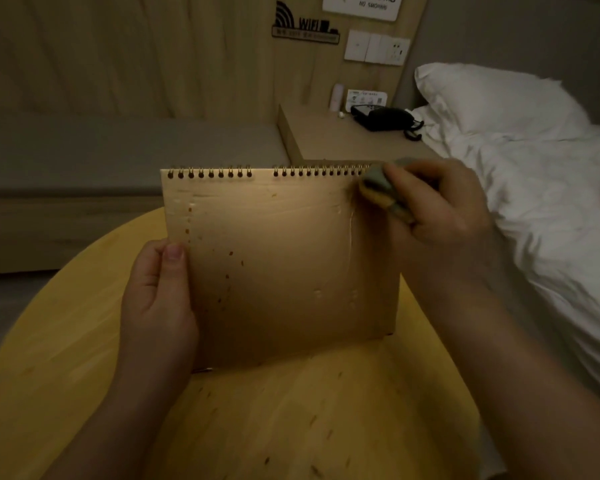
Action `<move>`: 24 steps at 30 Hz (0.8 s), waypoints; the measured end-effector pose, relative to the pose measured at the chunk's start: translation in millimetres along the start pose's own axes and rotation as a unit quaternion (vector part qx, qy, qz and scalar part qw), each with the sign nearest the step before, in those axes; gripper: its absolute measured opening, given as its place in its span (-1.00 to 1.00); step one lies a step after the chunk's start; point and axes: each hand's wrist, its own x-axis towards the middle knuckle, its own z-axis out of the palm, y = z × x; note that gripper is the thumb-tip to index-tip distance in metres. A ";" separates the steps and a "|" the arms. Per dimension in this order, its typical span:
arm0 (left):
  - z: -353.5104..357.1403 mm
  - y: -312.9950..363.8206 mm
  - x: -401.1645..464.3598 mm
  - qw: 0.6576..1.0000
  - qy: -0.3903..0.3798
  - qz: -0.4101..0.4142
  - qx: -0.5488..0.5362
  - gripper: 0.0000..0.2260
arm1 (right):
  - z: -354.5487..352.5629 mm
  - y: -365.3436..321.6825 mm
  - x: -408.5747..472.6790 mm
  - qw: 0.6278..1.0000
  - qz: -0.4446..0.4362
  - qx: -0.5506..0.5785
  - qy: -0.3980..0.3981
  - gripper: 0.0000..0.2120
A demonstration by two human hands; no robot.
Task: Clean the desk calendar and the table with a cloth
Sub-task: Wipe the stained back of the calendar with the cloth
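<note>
A brown spiral-bound desk calendar stands upright on the round wooden table, its cardboard back toward me. Small brown spots and pale smears dot the cardboard. My left hand grips the calendar's left edge, thumb on the face. My right hand holds a bunched grey-green cloth and presses it on the calendar's upper right corner, just under the spiral rings. Brown specks also lie on the table in front of the calendar.
A bed with white bedding and a pillow runs along the right. Behind the table is a nightstand with a black telephone and a small card. A grey bench lies at the back left.
</note>
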 end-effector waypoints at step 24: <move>2.8 1.3 0.2 1.000 0.008 0.006 0.013 -0.64 | -21.2 -25.0 -91.1 0.993 -0.001 0.001 -0.121 -0.69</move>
